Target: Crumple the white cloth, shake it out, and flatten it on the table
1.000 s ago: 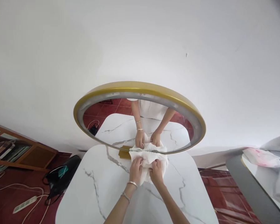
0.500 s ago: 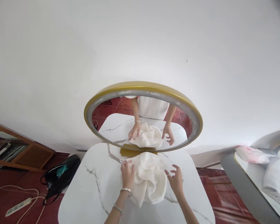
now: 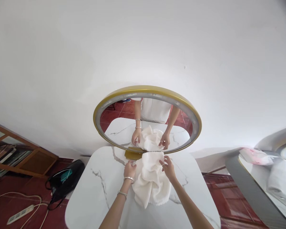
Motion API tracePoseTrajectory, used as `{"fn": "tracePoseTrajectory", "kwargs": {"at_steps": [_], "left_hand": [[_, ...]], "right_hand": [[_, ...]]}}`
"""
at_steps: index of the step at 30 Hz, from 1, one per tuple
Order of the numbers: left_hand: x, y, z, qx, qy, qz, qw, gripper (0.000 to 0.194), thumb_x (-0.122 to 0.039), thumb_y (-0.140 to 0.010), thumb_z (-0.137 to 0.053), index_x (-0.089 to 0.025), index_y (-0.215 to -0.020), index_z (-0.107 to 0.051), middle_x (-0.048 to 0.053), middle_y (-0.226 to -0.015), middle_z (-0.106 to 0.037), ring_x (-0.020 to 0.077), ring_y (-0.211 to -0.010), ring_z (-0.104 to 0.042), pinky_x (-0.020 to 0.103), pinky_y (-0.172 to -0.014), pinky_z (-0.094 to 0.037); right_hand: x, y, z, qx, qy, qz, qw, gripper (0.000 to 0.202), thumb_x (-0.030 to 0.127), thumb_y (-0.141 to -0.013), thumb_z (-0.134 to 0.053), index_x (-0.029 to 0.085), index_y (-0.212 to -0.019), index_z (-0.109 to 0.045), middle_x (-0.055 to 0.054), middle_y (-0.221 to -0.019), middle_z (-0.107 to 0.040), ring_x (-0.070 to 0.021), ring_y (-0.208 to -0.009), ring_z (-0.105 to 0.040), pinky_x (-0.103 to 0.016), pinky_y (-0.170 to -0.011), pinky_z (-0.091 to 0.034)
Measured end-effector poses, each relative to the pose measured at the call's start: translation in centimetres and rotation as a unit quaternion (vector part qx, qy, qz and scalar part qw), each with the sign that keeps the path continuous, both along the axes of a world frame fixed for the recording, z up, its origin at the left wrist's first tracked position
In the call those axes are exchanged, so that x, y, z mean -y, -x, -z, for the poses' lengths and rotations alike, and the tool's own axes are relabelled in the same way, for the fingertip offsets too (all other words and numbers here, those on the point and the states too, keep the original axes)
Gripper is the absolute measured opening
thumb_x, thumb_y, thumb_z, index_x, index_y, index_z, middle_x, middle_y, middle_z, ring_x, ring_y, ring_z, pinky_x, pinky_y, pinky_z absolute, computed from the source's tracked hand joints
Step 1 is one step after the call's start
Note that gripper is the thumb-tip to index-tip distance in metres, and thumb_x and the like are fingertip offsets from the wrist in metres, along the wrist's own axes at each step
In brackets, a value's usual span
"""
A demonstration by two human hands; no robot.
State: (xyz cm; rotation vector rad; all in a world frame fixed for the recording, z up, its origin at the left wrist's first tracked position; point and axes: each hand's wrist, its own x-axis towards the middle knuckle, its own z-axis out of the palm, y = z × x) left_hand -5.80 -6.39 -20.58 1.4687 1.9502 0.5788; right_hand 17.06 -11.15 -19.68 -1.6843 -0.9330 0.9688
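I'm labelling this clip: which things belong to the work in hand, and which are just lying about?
In the work: white cloth, left hand, right hand, table beneath the cloth.

Apparently just about: round mirror, black bag, power strip.

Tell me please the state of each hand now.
Left hand: half-curled at left edge of the cloth; grip cannot be told.
Right hand: half-curled at its right edge; grip cannot be told.

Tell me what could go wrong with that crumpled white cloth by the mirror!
The white cloth lies right by the mirror, so a hard push might bump it. The cloth is bunched in folds between the left hand and right hand, so tugging could make more wrinkles.
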Motion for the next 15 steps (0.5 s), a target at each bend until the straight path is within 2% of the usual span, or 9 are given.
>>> {"fn": "tracePoseTrajectory", "kwargs": {"at_steps": [3, 7, 11, 15], "left_hand": [[0.5, 0.3, -0.5, -0.002, -0.014, 0.045, 0.999, 0.01, -0.018, -0.072, -0.063, -0.018, -0.082, -0.06, 0.006, -0.085, -0.064, 0.0241, -0.092, -0.062, 0.036, -0.087, -0.043], [1.2, 0.8, -1.4, 0.012, -0.039, 0.095, 0.995, 0.023, -0.008, -0.071, -0.058, -0.02, -0.091, -0.06, 0.005, -0.096, -0.065, 0.021, -0.095, -0.061, 0.03, -0.085, -0.043], [1.3, 1.8, -2.2, 0.033, -0.055, 0.118, 0.991, 0.019, -0.006, -0.073, -0.049, -0.019, -0.08, -0.061, 0.003, -0.085, -0.067, 0.018, -0.084, -0.063, 0.029, -0.08, -0.045], [1.8, 3.4, -3.3, 0.06, -0.069, 0.122, 0.988, 0.008, -0.018, -0.073, -0.054, -0.018, -0.07, -0.062, 0.001, -0.071, -0.068, 0.016, -0.065, -0.062, 0.028, -0.069, -0.048]], "right_hand": [[-0.3, 0.2, -0.6, -0.007, -0.003, -0.027, 1.0, 0.05, 0.064, -0.062, -0.062, 0.02, -0.086, -0.055, 0.001, -0.075, -0.062, -0.0081, -0.04, -0.048, -0.023, -0.043, -0.042], [-0.7, 0.8, -1.5, -0.003, 0.001, -0.017, 1.0, 0.052, 0.07, -0.064, -0.059, 0.018, -0.071, -0.057, 0.004, -0.055, -0.052, -0.0075, -0.035, -0.04, -0.022, -0.038, -0.032], [-0.3, 0.8, -2.7, 0.012, -0.013, 0.008, 1.0, 0.053, 0.07, -0.061, -0.063, 0.018, -0.064, -0.055, 0.003, -0.056, -0.05, -0.0083, -0.042, -0.039, -0.023, -0.043, -0.033], [0.7, 0.3, -3.8, 0.028, -0.037, 0.04, 0.998, 0.052, 0.067, -0.056, -0.069, 0.019, -0.056, -0.048, 0.003, -0.057, -0.047, -0.0118, -0.056, -0.042, -0.023, -0.052, -0.035]]}}
